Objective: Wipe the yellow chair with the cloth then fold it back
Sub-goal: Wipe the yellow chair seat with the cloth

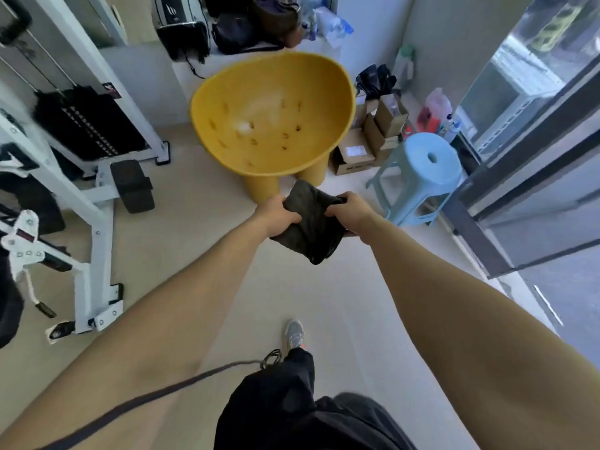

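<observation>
Clearly both hands, left hand (280, 213) and right hand (351, 212), curl their fingers round the folded dark cloth (311, 222) before the yellow plastic tub chair (272, 115); a loose grip could drop it.

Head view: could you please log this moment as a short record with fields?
cloth: dark, bunched, held in the air
left hand: grips the cloth's left edge
right hand: grips the cloth's right edge
yellow chair: on the floor ahead, holes in its seat
blue stool: right of the chair
</observation>
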